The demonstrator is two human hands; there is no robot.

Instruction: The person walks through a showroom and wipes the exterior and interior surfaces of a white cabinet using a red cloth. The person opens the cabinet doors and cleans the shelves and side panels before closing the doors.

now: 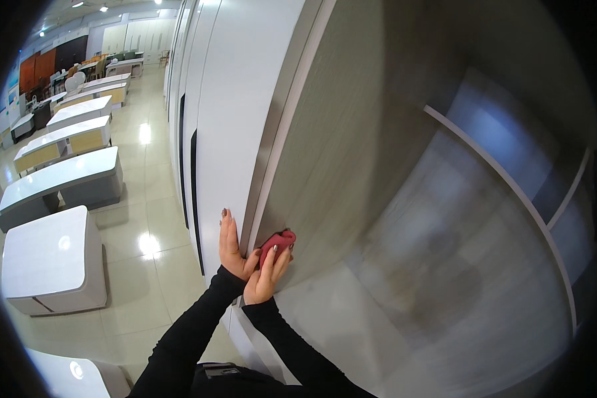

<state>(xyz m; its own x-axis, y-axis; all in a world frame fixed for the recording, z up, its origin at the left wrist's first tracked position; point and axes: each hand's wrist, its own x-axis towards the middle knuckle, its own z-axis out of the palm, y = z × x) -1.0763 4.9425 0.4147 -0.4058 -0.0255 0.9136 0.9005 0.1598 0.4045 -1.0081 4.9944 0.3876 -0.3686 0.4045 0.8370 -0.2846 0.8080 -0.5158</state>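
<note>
My left hand (235, 248) lies against the front edge of a white cabinet side panel (244, 99), fingers pointing up and the thumb towards the cloth. Just right of it, my right hand (268, 273) presses a folded red cloth (277, 246) on the inner face of the wood-grain side panel (318, 174), close to its front edge. The two hands meet near the wrists. Part of the cloth is hidden behind the right fingers.
The cabinet interior has a shelf edge (502, 174) and a divider (569, 189) at the right. Long black handles (196, 199) run down the white doors to the left. White-topped low tables (49, 248) stand in a row on the tiled floor (134, 278).
</note>
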